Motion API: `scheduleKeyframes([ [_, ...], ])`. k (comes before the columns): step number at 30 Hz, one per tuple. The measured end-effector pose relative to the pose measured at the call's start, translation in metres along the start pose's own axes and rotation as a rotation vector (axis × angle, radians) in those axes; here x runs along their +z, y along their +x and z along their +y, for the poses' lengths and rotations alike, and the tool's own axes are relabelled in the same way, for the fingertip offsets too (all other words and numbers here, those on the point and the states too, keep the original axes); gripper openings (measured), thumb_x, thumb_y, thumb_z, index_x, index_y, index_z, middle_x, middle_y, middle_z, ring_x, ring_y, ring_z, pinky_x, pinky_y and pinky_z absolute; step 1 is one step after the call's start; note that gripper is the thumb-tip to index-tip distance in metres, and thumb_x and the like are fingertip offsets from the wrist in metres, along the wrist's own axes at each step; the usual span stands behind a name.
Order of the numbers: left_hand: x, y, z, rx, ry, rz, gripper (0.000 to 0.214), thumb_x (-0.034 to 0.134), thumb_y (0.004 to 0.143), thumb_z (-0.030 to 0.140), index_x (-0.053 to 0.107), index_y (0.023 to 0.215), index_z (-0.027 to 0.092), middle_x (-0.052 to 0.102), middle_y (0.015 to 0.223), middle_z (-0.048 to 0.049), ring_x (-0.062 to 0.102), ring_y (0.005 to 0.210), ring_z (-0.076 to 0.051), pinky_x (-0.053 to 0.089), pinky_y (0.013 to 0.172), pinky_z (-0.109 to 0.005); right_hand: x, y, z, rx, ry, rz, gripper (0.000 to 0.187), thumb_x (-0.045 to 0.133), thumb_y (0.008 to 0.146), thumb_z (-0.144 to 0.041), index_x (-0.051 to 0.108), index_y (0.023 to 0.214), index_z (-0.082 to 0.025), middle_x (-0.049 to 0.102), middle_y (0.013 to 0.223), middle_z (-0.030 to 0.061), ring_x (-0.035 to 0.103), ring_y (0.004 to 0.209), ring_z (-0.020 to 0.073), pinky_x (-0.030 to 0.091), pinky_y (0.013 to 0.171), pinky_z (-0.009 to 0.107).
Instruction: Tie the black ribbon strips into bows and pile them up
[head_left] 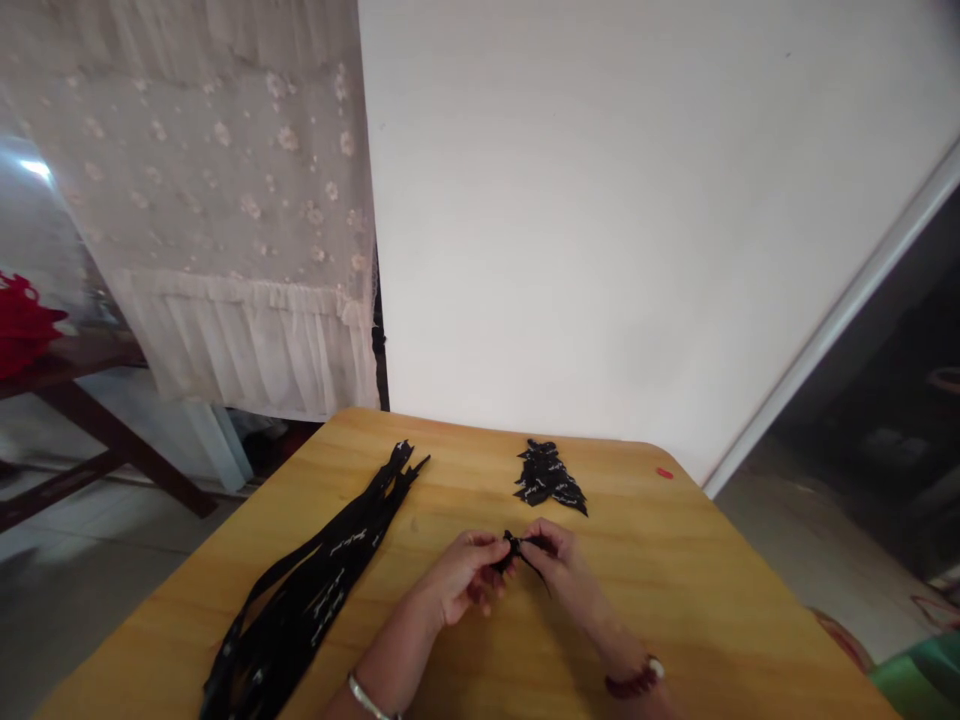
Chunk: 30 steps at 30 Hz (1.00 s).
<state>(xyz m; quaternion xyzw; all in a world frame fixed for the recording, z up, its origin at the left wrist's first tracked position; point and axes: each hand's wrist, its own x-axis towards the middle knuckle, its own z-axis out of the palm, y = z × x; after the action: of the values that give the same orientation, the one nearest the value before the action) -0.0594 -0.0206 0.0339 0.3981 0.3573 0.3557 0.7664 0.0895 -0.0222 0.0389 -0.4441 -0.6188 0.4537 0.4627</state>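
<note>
My left hand [465,575] and my right hand [562,570] meet over the middle of a pale wooden table [675,570], and both pinch a short black ribbon piece [517,550] between their fingers. Its tail hangs down to the right. Left of my hands lies a bundle of long black ribbons [307,590] with white lettering. A small heap of short black ribbon pieces [546,477] sits ahead of my hands. A silver bangle [367,697] circles my left wrist, and a red beaded bracelet [636,680] circles my right.
A small red mark [664,473] lies near the table's far right corner. Behind the table stand a white wall [570,220] and a lace curtain [210,200]. A dark wooden table with something red [22,325] stands at far left. Something green [922,680] shows at lower right.
</note>
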Motion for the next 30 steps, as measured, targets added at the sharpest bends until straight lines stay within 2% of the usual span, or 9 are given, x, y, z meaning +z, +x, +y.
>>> scheduleKeyframes([
  [6, 0.003, 0.001, -0.001, 0.024, 0.060, 0.034, 0.019, 0.060, 0.058, 0.027, 0.054, 0.067, 0.012, 0.057, 0.061, 0.0011, 0.038, 0.027, -0.002, 0.027, 0.023, -0.015, 0.002, -0.001, -0.002, 0.081, 0.154, 0.010, 0.011, 0.055, 0.066, -0.025, 0.051, 0.059, -0.017, 0.054, 0.050, -0.0028, 0.049, 0.051, 0.0116, 0.036, 0.052, 0.023],
  [8, 0.006, 0.004, -0.003, 0.071, 0.120, 0.104, 0.016, 0.059, 0.057, 0.024, 0.053, 0.066, 0.013, 0.058, 0.061, 0.0017, 0.033, 0.024, -0.001, 0.022, 0.022, -0.015, 0.003, -0.002, -0.002, 0.132, 0.206, 0.067, 0.012, 0.056, 0.064, -0.025, 0.051, 0.057, -0.017, 0.053, 0.050, -0.0033, 0.048, 0.051, 0.0114, 0.035, 0.051, 0.023],
  [11, 0.009, 0.010, -0.009, 0.152, 0.241, 0.286, 0.009, 0.056, 0.058, 0.021, 0.053, 0.062, 0.014, 0.055, 0.053, 0.0045, 0.028, 0.022, -0.001, 0.018, 0.024, -0.015, 0.006, -0.004, 0.001, 0.217, 0.275, 0.166, 0.009, 0.058, 0.061, -0.023, 0.052, 0.056, -0.017, 0.051, 0.051, -0.0034, 0.047, 0.051, 0.0113, 0.035, 0.049, 0.022],
  [14, 0.009, 0.015, -0.013, 0.274, 0.348, 0.381, 0.001, 0.056, 0.054, 0.013, 0.055, 0.054, 0.014, 0.055, 0.051, 0.0033, 0.040, 0.032, -0.003, 0.027, 0.031, -0.015, 0.007, -0.006, 0.004, 0.316, 0.386, 0.237, 0.009, 0.062, 0.055, -0.021, 0.055, 0.061, -0.017, 0.053, 0.055, -0.0025, 0.049, 0.053, 0.0124, 0.037, 0.050, 0.023],
  [16, 0.007, 0.014, -0.012, 0.285, 0.360, 0.382, 0.006, 0.056, 0.054, 0.012, 0.058, 0.059, 0.014, 0.060, 0.061, 0.0002, 0.044, 0.037, -0.005, 0.029, 0.032, -0.015, 0.007, -0.006, 0.005, 0.357, 0.431, 0.246, 0.012, 0.063, 0.054, -0.021, 0.055, 0.062, -0.018, 0.055, 0.057, -0.0017, 0.050, 0.055, 0.0137, 0.038, 0.051, 0.024],
  [20, 0.002, 0.006, -0.004, 0.238, 0.237, 0.458, 0.024, 0.052, 0.060, 0.018, 0.055, 0.084, 0.015, 0.060, 0.091, -0.0049, 0.032, 0.025, 0.000, 0.021, 0.024, -0.017, 0.004, -0.004, 0.004, 0.323, 0.358, 0.281, 0.012, 0.063, 0.055, -0.023, 0.055, 0.062, -0.018, 0.055, 0.059, -0.0020, 0.050, 0.057, 0.0130, 0.038, 0.053, 0.023],
  [22, 0.002, 0.004, 0.000, 0.241, 0.171, 0.407, 0.024, 0.053, 0.060, 0.020, 0.054, 0.083, 0.013, 0.059, 0.092, -0.0064, 0.034, 0.025, 0.001, 0.024, 0.024, -0.016, 0.003, -0.004, 0.002, 0.284, 0.303, 0.244, 0.011, 0.062, 0.057, -0.024, 0.054, 0.060, -0.017, 0.053, 0.057, -0.0028, 0.048, 0.056, 0.0119, 0.036, 0.051, 0.022],
  [26, 0.007, 0.005, -0.004, 0.124, 0.021, 0.212, 0.021, 0.061, 0.054, 0.019, 0.051, 0.071, 0.012, 0.058, 0.064, -0.0017, 0.050, 0.036, -0.008, 0.037, 0.032, -0.018, 0.007, -0.005, -0.001, 0.227, 0.251, 0.124, 0.013, 0.061, 0.060, -0.027, 0.054, 0.057, -0.016, 0.051, 0.052, -0.0034, 0.045, 0.052, 0.0107, 0.034, 0.049, 0.022],
  [30, 0.010, 0.009, -0.008, 0.132, -0.052, 0.208, 0.022, 0.064, 0.051, 0.019, 0.047, 0.062, 0.012, 0.052, 0.051, 0.0020, 0.052, 0.042, -0.010, 0.041, 0.036, -0.019, 0.009, -0.006, -0.001, 0.296, 0.257, 0.141, 0.023, 0.056, 0.065, -0.039, 0.055, 0.060, -0.016, 0.054, 0.055, -0.0017, 0.048, 0.054, 0.0116, 0.036, 0.052, 0.023],
])
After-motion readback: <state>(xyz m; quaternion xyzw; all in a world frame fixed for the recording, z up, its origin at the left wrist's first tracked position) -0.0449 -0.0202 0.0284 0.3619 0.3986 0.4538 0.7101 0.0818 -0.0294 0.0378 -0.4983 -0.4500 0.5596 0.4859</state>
